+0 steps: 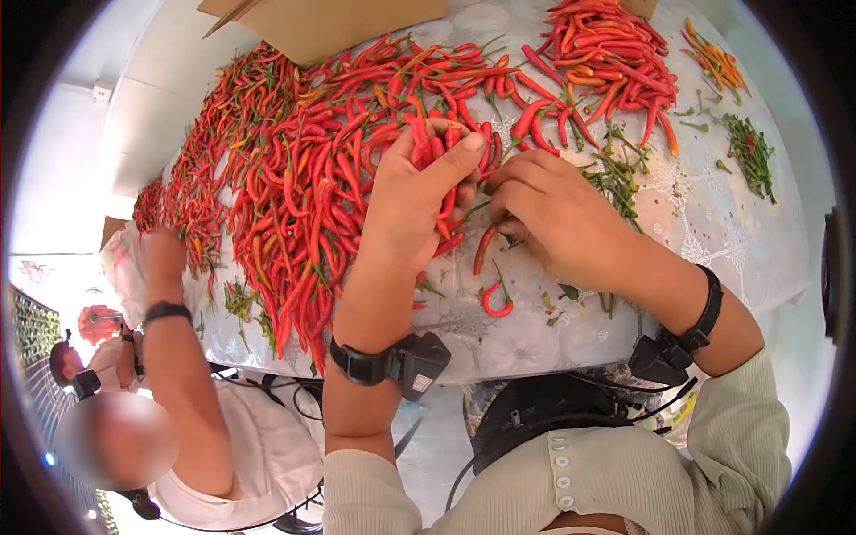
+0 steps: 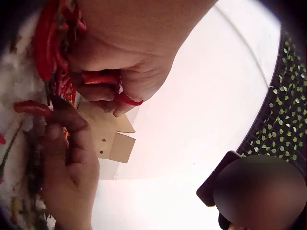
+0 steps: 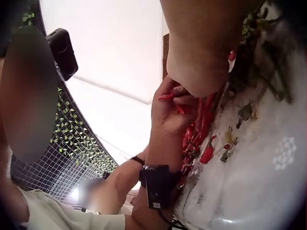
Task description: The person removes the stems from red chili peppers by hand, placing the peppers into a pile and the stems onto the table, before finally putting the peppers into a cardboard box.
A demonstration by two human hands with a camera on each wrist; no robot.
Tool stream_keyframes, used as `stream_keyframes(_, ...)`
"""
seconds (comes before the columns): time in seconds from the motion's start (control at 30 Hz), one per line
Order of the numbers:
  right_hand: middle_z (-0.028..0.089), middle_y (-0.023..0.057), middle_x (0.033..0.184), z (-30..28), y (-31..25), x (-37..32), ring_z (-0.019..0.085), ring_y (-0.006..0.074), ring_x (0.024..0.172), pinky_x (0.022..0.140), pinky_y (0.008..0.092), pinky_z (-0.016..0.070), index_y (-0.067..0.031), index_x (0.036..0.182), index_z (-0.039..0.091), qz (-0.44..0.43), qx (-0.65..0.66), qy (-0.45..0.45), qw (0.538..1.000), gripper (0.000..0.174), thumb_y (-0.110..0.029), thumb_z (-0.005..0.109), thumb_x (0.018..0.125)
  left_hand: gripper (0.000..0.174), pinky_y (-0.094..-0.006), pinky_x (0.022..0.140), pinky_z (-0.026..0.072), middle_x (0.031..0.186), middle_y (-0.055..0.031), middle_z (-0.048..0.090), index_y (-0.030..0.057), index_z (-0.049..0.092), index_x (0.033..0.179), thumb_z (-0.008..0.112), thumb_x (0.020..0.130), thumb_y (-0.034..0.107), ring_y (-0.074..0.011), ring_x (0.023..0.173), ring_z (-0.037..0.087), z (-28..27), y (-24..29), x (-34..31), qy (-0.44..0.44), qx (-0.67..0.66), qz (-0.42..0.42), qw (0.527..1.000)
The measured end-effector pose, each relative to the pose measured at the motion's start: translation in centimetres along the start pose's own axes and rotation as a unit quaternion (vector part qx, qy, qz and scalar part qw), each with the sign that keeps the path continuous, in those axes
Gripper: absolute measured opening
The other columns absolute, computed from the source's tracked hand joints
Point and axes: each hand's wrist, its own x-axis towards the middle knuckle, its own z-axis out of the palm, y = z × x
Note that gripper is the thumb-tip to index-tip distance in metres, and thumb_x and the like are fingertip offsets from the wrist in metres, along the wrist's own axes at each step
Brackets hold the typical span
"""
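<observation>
Several red chilies (image 1: 421, 143) are gripped in my left hand (image 1: 401, 209), its fingers curled round them and the thumb on top. In the left wrist view, red chilies (image 2: 100, 78) show between the curled fingers of this left hand (image 2: 134, 52). Close by on the right, my right hand (image 1: 566, 214) has bent fingers, and a darker red chili (image 1: 484, 250) hangs at its fingertips. The left wrist view shows that chili (image 2: 31, 109) pinched at the fingertips of the right hand (image 2: 72, 167). A large heap of red chilies (image 1: 312, 196) lies left of both hands.
On the patterned tablecloth (image 1: 713, 214) lie a chili pile (image 1: 611, 53), orange chilies (image 1: 713, 58), green stems (image 1: 752, 156) and a curved chili (image 1: 497, 299). A cardboard box (image 1: 339, 22) stands behind the heap. Another person's arm (image 1: 183, 383) reaches in at the left with a whitish bag (image 1: 125, 267).
</observation>
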Motion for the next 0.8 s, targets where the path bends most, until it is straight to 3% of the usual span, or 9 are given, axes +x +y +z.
stream_keyframes(0.17,0.056,0.0122,0.083,-1.2,-0.2,0.1,0.053,0.0329,0.083,0.070,0.0418,0.0424,-0.0044,0.093,0.053,0.075,0.057,0.081,0.992,0.018,-0.005,0.059,0.075,0.023,-0.0187,0.047,0.0383,0.071,-0.0005,0.057,0.0045,0.055,0.093,0.070,0.079,0.015,-0.0063,0.057,0.051,0.2,-1.0,0.4,0.000,0.071,0.054,0.996)
stream_keyframes(0.27,0.056,0.0112,0.082,-1.3,-0.1,0.2,0.054,0.0324,0.080,0.069,0.0407,0.0424,-0.0047,0.092,0.053,0.060,0.053,0.158,0.984,0.019,-0.001,0.060,0.074,0.023,-0.0185,0.051,0.0383,0.070,0.0021,0.056,0.0043,0.056,0.093,0.071,0.078,0.015,-0.0046,0.059,0.049,0.6,-0.4,-0.3,-0.052,0.089,0.019,0.995)
stream_keyframes(0.47,0.055,0.0103,0.082,-1.8,-0.2,0.4,0.053,0.0281,0.075,0.066,0.0351,0.0422,-0.0031,0.089,0.055,0.043,0.051,0.192,0.979,0.015,0.002,0.059,0.076,0.025,-0.0164,0.045,0.0329,0.069,0.0031,0.056,0.0049,0.058,0.093,0.073,0.076,0.015,-0.0019,0.055,0.046,0.3,-0.3,-0.4,-0.073,0.124,0.021,0.989)
stream_keyframes(0.8,0.055,0.0100,0.081,-2.0,0.0,0.3,0.053,0.0247,0.075,0.067,0.0326,0.0417,-0.0018,0.088,0.056,0.089,0.118,0.156,0.977,0.010,-0.009,0.059,0.081,0.022,-0.0157,0.040,0.0289,0.064,0.0021,0.056,0.0044,0.059,0.092,0.072,0.075,0.011,-0.0009,0.048,0.043,0.4,0.0,-0.5,-0.073,0.116,0.008,0.991)
